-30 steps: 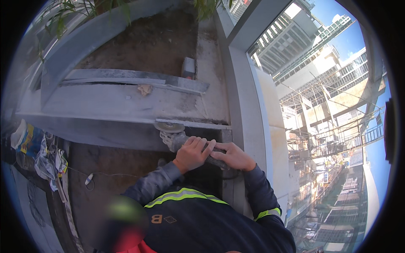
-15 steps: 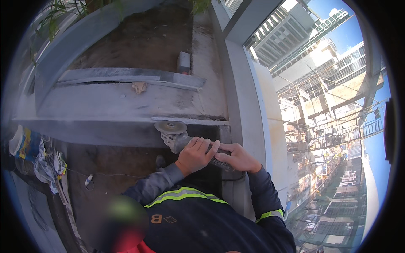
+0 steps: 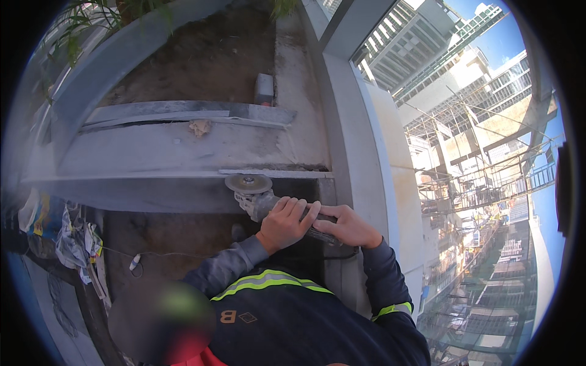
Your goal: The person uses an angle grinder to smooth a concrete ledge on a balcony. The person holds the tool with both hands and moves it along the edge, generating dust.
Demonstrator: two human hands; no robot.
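Observation:
An angle grinder (image 3: pixel 261 206), dusty and grey, is held in both of my hands. My left hand (image 3: pixel 285 223) wraps around the body behind the gear head, its fingers closed. Farther back, my right hand (image 3: pixel 351 226) grips the rear of the tool, thumb and fingers around it. The round disc (image 3: pixel 259 183) lies nearly flat at the front edge of a pale stone ledge (image 3: pixel 201 152). Whether it touches the edge I cannot tell. Haze hangs along the ledge face to the left.
A strip of stone slab (image 3: pixel 165 111) lies along the ledge, with a crumpled tan scrap (image 3: pixel 199 127) beside it. A grey block (image 3: pixel 264 89) stands behind. Sacks (image 3: pixel 72 241) and a cable connector (image 3: pixel 135 262) lie at left. A pale frame post (image 3: pixel 356 140) rises at right.
The view has shifted slightly. Both hands keep their grip, and the grinder stays at nearly the same spot on the ledge edge.

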